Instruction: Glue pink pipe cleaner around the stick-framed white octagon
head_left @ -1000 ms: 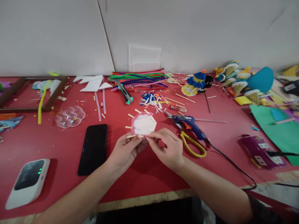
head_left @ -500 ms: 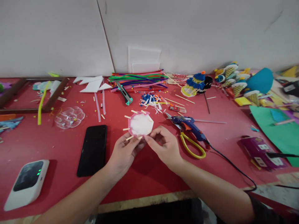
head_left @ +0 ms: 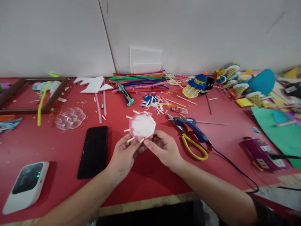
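Above the table's middle I hold a white many-sided foam piece (head_left: 142, 125), tilted toward me. Pink pipe cleaner runs along its left and lower edge, winding past short wooden sticks (head_left: 127, 130) that jut out around the rim. My left hand (head_left: 125, 150) is closed on the lower left edge, thumb on the near side. My right hand (head_left: 164, 147) pinches the lower right edge, its thumb by the pink strand; the fingers behind the piece are partly hidden. To the right of that hand lie yellow-handled scissors (head_left: 194, 150) and a blue glue gun (head_left: 196, 127).
A black phone (head_left: 93, 152) and a white device (head_left: 25, 187) lie to the left. Farther back are a box cutter (head_left: 125, 94), pipe cleaners (head_left: 141, 80) and clippings (head_left: 152, 102). A purple power socket block (head_left: 263, 153) sits right, its cable near the glue gun's cord.
The right thumb has shifted slightly left and down along the piece's lower edge. The foam piece has moved a touch to the right, still in both hands.
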A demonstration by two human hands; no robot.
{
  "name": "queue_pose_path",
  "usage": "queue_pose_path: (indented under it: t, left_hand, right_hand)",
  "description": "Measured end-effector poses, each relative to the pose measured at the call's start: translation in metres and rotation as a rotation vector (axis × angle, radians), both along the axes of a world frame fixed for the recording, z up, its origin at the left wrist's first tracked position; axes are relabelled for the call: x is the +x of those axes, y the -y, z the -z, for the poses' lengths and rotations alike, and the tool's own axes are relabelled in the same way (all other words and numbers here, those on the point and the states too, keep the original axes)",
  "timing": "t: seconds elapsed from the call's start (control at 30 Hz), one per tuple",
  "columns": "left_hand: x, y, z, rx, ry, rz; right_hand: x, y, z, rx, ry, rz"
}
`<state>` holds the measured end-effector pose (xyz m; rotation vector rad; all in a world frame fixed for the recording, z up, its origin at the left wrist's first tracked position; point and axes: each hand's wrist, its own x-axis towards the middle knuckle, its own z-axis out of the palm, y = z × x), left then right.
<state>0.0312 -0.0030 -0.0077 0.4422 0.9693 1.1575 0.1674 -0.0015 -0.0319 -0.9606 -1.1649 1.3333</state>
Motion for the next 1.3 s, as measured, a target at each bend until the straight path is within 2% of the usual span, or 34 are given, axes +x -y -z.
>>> queue_pose_path:
  t: [0.37, 0.73, 1.07, 1.2, 1.3]
  left_hand:
    - [0.0013, 0.0005, -0.0021, -0.001, 0.010, 0.005]
    - [0.0014, 0.0016, 0.0000, 0.081, 0.002, 0.040]
    - [0.0015, 0.0028, 0.0001, 0.027, 0.001, 0.039]
    - [0.0014, 0.0024, 0.0006, 0.023, 0.010, 0.044]
    - [0.0016, 0.0030, -0.0007, 0.019, -0.002, 0.036]
  right_hand:
    - [0.0003, -0.0006, -0.0062, 0.021, 0.012, 0.032]
    - [0.0015, 0.0000, -0.0040, 0.046, 0.079, 0.050]
    - [0.0030, -0.0012, -0.0023, 0.033, 0.111, 0.042]
    - [0.0040, -0.0004, -0.0029, 0.053, 0.213, 0.107]
    - [0.0076, 0.0001, -0.0065, 0.174, 0.360, 0.192]
